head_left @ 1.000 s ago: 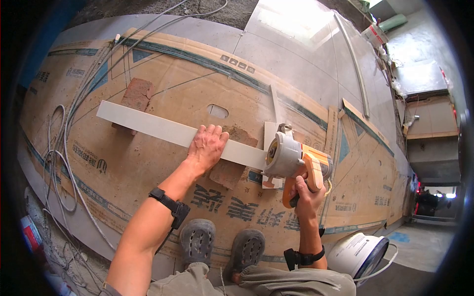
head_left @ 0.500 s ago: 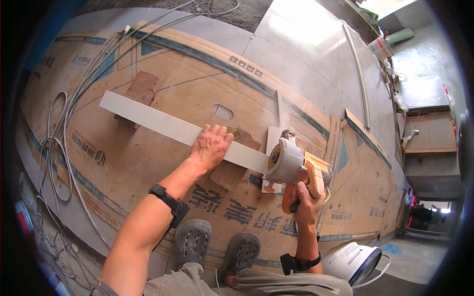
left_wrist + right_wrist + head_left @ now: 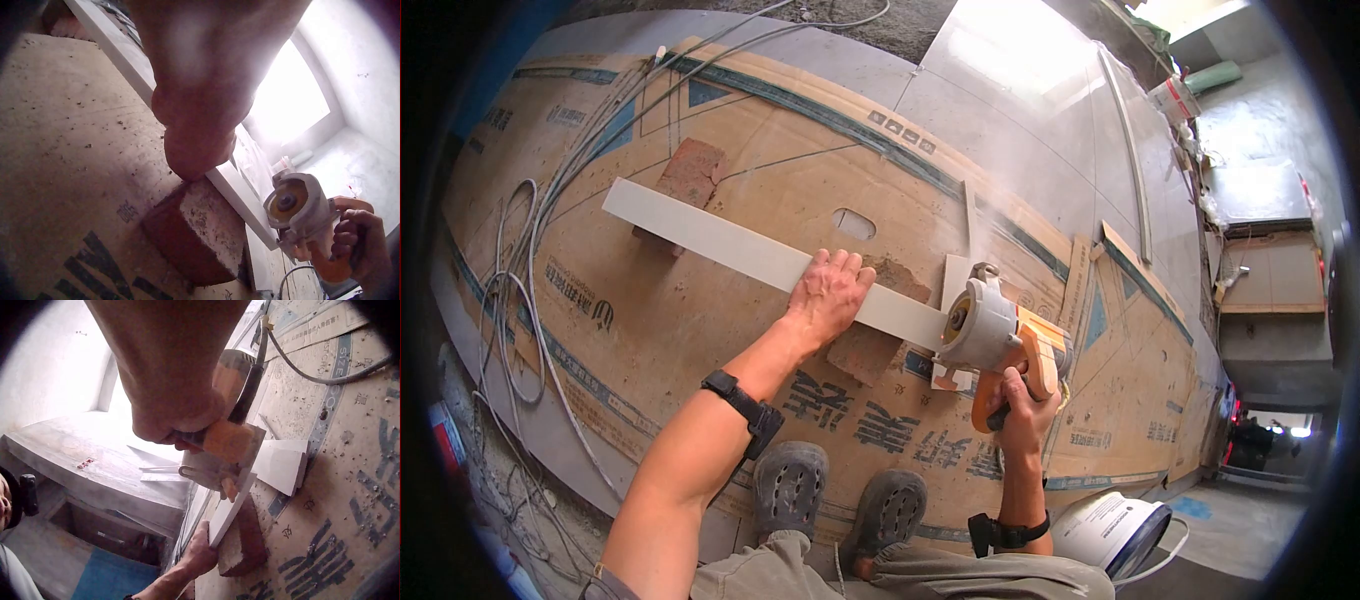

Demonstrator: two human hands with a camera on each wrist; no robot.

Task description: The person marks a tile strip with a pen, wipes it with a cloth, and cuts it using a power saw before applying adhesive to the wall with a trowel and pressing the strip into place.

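Observation:
A long pale tile strip [image 3: 710,245] lies across two red bricks. My left hand [image 3: 830,295] grips it over the nearer brick [image 3: 865,352], fingers bent over its far edge. At the strip's right end is an orange and grey handheld cutter [image 3: 990,325], its round blade guard right at the strip. My right hand [image 3: 1025,415] holds the cutter by its orange handle, fingers wrapped round it in the left wrist view. Beneath the cutter lie white tile pieces [image 3: 278,465]. The guard and strip hide the blade's cutting edge.
Printed cardboard [image 3: 770,190] covers much of the floor. Another brick [image 3: 692,172] props the strip's left end. Grey cables [image 3: 530,300] loop at the left. A white bucket [image 3: 1105,530] stands at right, near my clogs [image 3: 790,490]. Pale dust hangs beyond the cutter.
The head view has shifted and turned slightly. Both hands keep their holds on the strip and cutter, and the cutter stays at the strip's right end. Dust drifts beyond it.

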